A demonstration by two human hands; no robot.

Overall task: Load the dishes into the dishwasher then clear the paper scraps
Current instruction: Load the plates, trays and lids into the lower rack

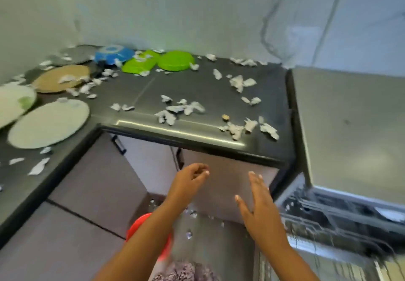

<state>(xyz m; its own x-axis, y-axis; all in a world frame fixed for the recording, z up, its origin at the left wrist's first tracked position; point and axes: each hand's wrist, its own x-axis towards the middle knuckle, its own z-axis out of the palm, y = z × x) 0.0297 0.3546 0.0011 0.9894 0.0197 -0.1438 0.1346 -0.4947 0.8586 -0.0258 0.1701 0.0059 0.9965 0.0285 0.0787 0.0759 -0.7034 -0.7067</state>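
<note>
Left hand (190, 179) loosely curled, right hand (259, 206) flat-fingered, both empty; best take the white plate (48, 125) at frame left by its rim.

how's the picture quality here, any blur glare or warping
Head view: motion blur softens the whole frame, worst on the dishwasher rack at lower right; a bright glare streak runs along the front edge of the counter; wide-angle distortion bows its edges; the left hand and right hand look soft-edged.
</note>
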